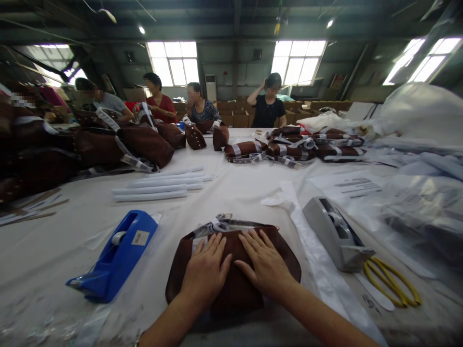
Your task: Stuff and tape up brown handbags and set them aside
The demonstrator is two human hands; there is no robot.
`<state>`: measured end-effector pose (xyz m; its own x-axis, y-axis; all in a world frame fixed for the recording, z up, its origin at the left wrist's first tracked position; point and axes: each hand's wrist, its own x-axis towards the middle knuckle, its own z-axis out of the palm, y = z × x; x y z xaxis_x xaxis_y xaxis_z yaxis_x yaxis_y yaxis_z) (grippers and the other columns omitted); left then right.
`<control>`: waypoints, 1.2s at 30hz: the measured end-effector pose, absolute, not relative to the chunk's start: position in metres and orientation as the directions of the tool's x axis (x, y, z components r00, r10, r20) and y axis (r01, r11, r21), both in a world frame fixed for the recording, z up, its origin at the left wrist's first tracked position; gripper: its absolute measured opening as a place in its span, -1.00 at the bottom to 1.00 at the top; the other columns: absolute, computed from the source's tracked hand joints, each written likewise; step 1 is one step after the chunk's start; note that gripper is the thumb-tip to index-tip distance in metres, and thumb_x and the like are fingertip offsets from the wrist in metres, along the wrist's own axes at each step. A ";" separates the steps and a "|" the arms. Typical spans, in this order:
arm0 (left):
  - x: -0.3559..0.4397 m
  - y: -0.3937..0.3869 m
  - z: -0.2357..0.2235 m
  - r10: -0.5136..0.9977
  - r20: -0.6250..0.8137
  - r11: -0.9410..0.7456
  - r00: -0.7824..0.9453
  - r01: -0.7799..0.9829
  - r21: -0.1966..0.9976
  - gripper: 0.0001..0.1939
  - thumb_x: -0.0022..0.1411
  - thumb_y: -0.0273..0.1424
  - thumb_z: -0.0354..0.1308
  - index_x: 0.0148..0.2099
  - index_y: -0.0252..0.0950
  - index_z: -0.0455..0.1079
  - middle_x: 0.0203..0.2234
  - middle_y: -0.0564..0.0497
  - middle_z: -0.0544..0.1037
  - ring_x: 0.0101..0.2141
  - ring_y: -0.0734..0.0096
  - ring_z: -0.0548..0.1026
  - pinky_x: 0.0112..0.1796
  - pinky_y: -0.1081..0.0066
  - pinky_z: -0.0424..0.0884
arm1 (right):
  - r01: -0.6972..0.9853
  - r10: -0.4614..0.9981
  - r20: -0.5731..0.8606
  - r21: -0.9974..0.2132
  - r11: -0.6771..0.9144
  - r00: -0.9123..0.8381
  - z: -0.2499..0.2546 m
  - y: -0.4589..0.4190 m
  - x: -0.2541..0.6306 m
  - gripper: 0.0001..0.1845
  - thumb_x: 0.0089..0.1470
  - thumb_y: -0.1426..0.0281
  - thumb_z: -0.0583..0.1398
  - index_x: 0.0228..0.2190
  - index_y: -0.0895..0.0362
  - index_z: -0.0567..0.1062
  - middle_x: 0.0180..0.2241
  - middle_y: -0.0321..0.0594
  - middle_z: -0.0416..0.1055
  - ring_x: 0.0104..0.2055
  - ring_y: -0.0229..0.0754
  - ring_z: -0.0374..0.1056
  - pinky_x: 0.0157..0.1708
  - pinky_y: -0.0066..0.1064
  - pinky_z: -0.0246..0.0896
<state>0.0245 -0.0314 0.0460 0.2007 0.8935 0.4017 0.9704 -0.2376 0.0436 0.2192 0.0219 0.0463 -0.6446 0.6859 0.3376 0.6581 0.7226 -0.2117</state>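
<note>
left hand (205, 269), right hand (266, 266) bare; left forearm (172, 320) dark-banded

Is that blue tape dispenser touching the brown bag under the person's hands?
Apart: the head view shows a strip of white tabletop between the blue tape dispenser and the brown bag.

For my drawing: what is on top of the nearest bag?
On the bag: left hand, right hand, and clear wrapping along its far edge. What they cover is hidden.

Single head-worn view looks forward and down across the white table (238, 185), brown bag (234, 291) close at lower centre, windows (172, 63) far off beyond.
</note>
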 end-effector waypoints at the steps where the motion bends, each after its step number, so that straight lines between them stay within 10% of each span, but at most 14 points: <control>1: 0.028 -0.031 0.047 0.890 0.410 -0.245 0.202 0.968 0.055 -0.54 0.41 -0.28 -0.02 0.26 -0.34 0.32 0.20 -0.18 0.40 0.20 0.10 0.37 0.17 0.04 0.35 | 0.640 0.671 0.361 -0.219 0.736 -0.648 0.046 0.021 0.220 -0.43 0.31 0.21 0.08 0.25 0.20 0.28 0.26 -0.05 0.25 0.32 0.06 0.16 0.33 0.07 0.05; 13: 0.054 -0.023 0.050 0.895 0.363 -0.319 0.259 0.941 0.114 -0.47 0.41 -0.20 -0.02 0.31 -0.37 0.23 0.24 -0.22 0.34 0.25 0.11 0.29 0.18 0.07 0.34 | 0.679 0.655 0.511 -0.175 0.713 -0.557 0.051 0.010 0.246 -0.51 0.33 0.40 0.02 0.24 0.16 0.30 0.25 -0.11 0.29 0.32 0.01 0.17 0.30 0.04 0.13; 25: 0.055 -0.029 0.045 0.890 0.351 -0.345 0.290 0.933 0.104 -0.50 0.43 -0.25 -0.05 0.32 -0.34 0.21 0.28 -0.14 0.29 0.29 0.18 0.24 0.23 0.08 0.27 | 0.760 0.770 0.310 -0.183 0.623 -0.557 0.042 0.028 0.244 -0.50 0.31 0.35 0.03 0.21 0.23 0.35 0.27 -0.03 0.23 0.33 0.08 0.13 0.33 0.06 0.03; 36: -0.019 -0.043 -0.008 0.812 0.529 -0.275 0.246 0.961 -0.023 -0.21 0.36 -0.18 0.05 0.47 -0.16 -0.26 0.26 -0.06 0.33 0.19 0.11 0.39 0.09 0.08 0.44 | 0.635 0.697 0.294 -0.288 0.717 -0.654 0.040 0.015 0.231 -0.38 0.29 0.27 0.12 0.32 -0.01 0.14 0.36 -0.27 0.06 0.39 0.01 0.00 0.38 0.02 -0.06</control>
